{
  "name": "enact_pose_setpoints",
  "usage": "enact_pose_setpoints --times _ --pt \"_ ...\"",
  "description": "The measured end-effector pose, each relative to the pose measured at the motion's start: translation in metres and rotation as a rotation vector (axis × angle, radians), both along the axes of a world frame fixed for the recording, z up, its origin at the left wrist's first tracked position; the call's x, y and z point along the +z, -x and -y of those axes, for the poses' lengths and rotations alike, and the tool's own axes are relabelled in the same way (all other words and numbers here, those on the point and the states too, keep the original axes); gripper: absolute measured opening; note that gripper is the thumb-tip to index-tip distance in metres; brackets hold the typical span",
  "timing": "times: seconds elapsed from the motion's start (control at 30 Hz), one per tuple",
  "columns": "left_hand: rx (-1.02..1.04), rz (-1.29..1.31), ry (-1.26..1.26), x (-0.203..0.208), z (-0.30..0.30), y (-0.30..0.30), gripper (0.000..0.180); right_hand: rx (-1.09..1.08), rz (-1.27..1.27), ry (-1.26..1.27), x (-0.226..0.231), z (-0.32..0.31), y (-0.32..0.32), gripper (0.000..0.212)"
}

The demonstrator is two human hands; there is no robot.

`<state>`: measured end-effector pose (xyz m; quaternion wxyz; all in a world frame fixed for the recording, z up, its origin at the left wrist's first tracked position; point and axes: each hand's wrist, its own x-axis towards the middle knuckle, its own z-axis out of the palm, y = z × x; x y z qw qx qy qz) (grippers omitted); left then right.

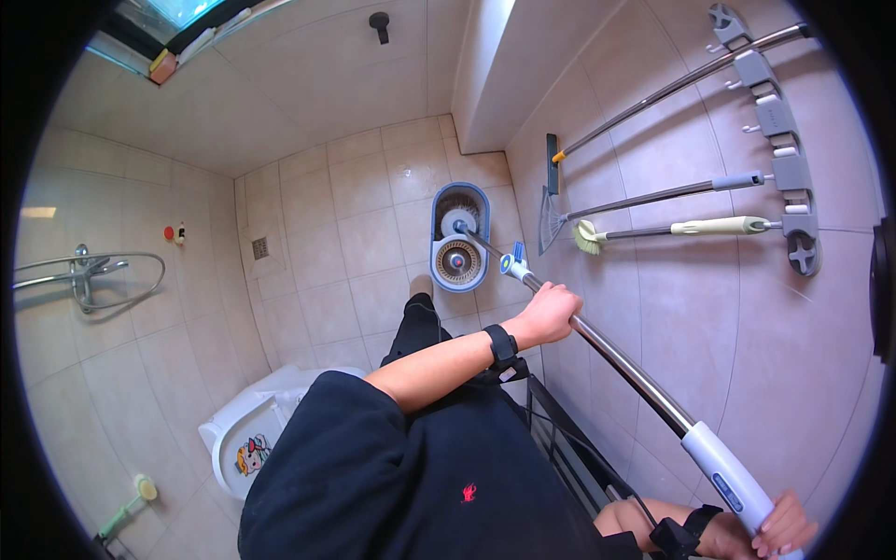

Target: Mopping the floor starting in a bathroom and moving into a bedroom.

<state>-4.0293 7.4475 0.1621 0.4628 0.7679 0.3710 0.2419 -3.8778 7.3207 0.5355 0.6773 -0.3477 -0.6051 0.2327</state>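
A spin mop point(644, 373) slants from the lower right toward the floor, with a steel pole and a white upper grip. My left hand point(551, 314) is closed around the pole below its middle. At the lower right my right hand point(782, 525) is wrapped about the white grip near its top end; part of that hand is cut off by the picture's dark rim. The mop's round head point(458, 220) sits inside the far compartment of a blue-grey oval bucket point(436, 235). In the near compartment is a round spin basket point(458, 262), with nothing in it.
On the right wall a grey rack point(789, 168) holds a squeegee point(672, 89), a fan-shaped tool point(653, 198) and a green scrub brush point(691, 229). A toilet point(219, 439) stands at the left, a shower tap point(84, 275) on the left wall. A floor drain point(260, 247) lies far left.
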Motion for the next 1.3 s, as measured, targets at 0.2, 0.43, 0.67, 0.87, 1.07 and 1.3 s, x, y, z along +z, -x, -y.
enact_pose_setpoints --times 0.2,0.43,0.67,0.87,1.07,1.3 --pt "0.088 0.08 -0.014 0.011 -0.014 0.003 0.004 0.038 0.019 -0.052 0.015 -0.02 0.008 0.014" --pt "0.085 0.081 -0.04 0.02 -0.039 0.003 0.004 0.078 -0.04 -0.063 0.026 -0.043 0.01 0.012" --pt "0.11 0.091 -0.022 0.011 -0.035 0.005 0.004 0.101 -0.066 0.018 0.021 -0.046 0.01 0.011" --pt "0.109 0.08 0.012 -0.004 -0.035 0.007 0.005 -0.18 0.028 0.021 0.011 -0.048 0.01 0.017" --pt "0.155 0.041 0.013 -0.037 -0.062 0.025 0.01 -0.211 0.085 0.118 -0.019 -0.087 0.036 0.017" --pt "-0.053 0.736 -0.228 0.145 -0.084 0.058 0.04 0.04 0.108 0.087 -0.01 -0.13 0.056 0.018"
